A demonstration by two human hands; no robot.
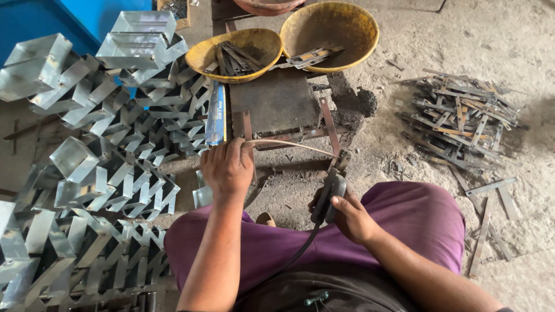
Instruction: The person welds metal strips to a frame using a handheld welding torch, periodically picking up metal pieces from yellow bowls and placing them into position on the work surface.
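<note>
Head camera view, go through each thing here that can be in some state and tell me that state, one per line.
Left hand: closed, gripping a thin rod.
Thin rod: held at one end, tip at the right-hand tool.
Right hand: closed around the black holder.
Black holder: gripped, cable trailing down.
Left yellow bowl: upright, holding metal strips.
Right yellow bowl: upright, a few strips inside.
Metal strips: loosely heaped on the ground.
Folded metal boxes: piled.

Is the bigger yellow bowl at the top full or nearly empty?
Nearly empty: the bigger yellow bowl shows mostly bare interior, with only a few metal strips at its near rim.
</note>
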